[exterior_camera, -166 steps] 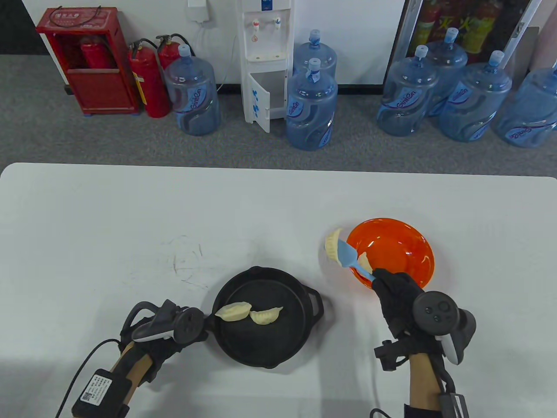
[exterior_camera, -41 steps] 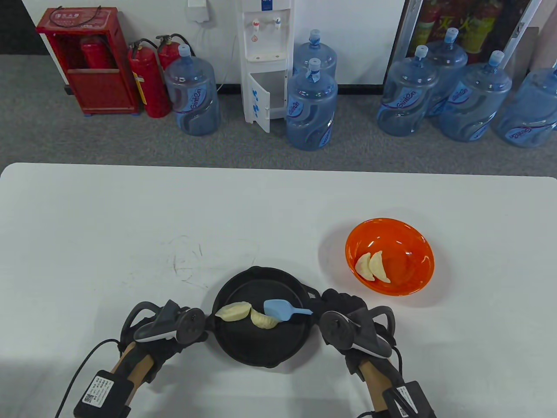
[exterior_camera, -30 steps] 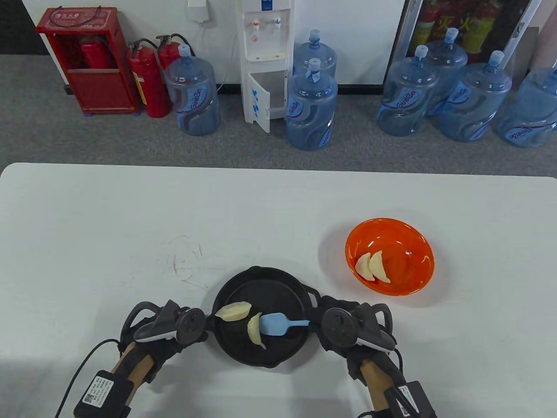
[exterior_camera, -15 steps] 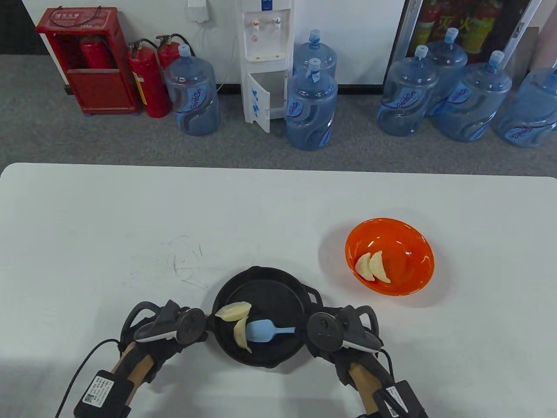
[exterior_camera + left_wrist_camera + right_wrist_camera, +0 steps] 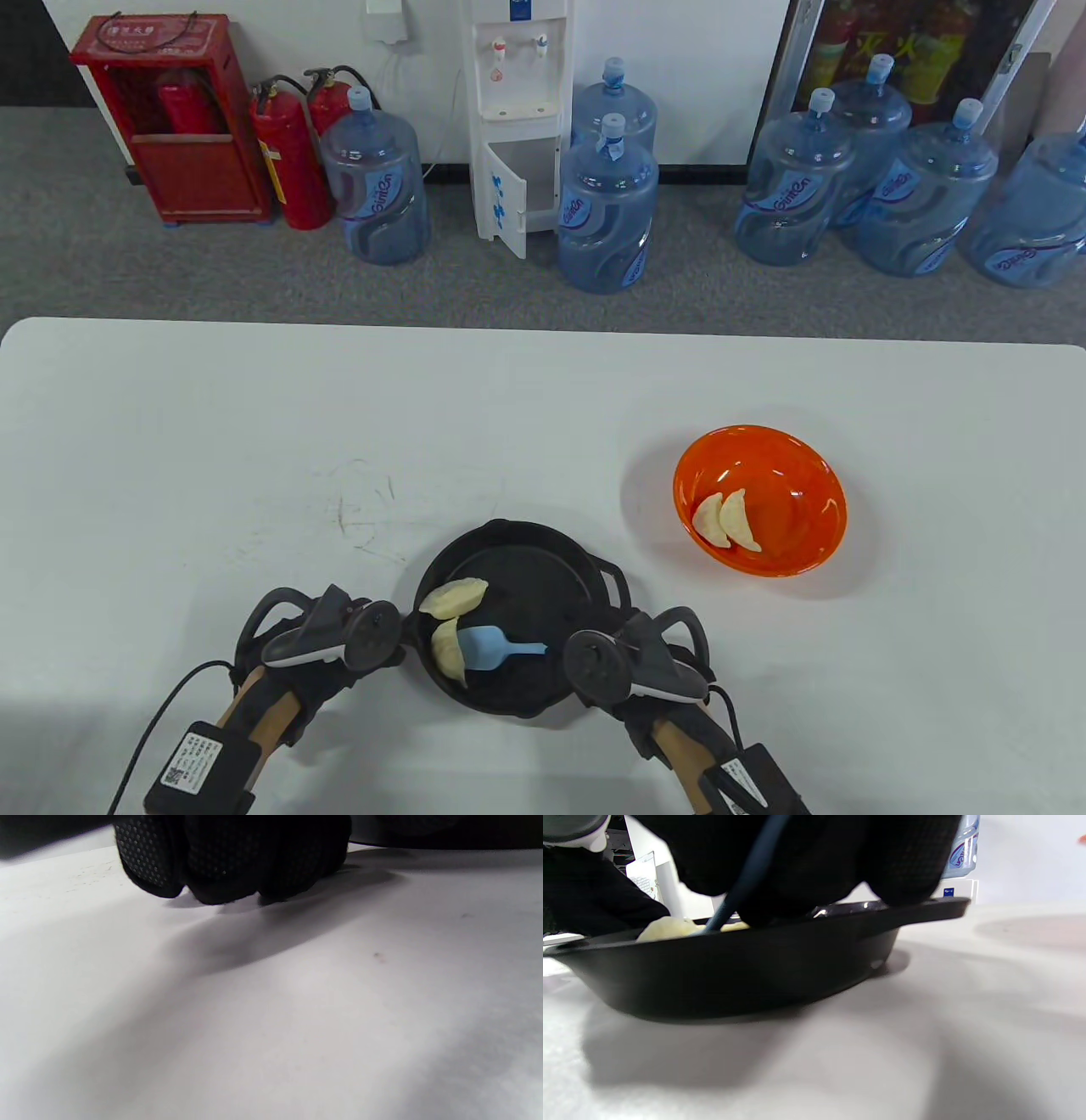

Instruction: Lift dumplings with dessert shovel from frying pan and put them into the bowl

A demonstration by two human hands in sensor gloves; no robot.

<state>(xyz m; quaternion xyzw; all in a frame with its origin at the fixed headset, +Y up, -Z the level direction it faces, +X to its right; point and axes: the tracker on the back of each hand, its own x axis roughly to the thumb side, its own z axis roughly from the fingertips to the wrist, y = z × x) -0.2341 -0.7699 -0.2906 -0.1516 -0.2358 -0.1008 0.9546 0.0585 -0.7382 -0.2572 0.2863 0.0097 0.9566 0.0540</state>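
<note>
A black frying pan (image 5: 543,586) sits near the table's front edge with two pale dumplings at its left side. One dumpling (image 5: 456,597) lies by the far-left rim; the other dumpling (image 5: 448,650) stands against the left wall. My right hand (image 5: 594,664) grips the handle of the blue dessert shovel (image 5: 484,647), whose blade presses against that nearer dumpling. In the right wrist view the shovel handle (image 5: 746,878) slants down into the pan (image 5: 734,963). My left hand (image 5: 327,637) curls around the pan's left handle, which it hides. The orange bowl (image 5: 797,475) holds two dumplings (image 5: 726,519).
The white table (image 5: 254,424) stretches wide behind and left of the pan. Beyond its far edge stand water jugs (image 5: 607,212), a dispenser (image 5: 517,110) and red fire extinguishers (image 5: 288,161) on grey carpet.
My right hand has slid left with the shovel, pushing the nearer dumpling across the pan to its left wall and nudging the other dumpling. The left hand and pan have stayed put.
</note>
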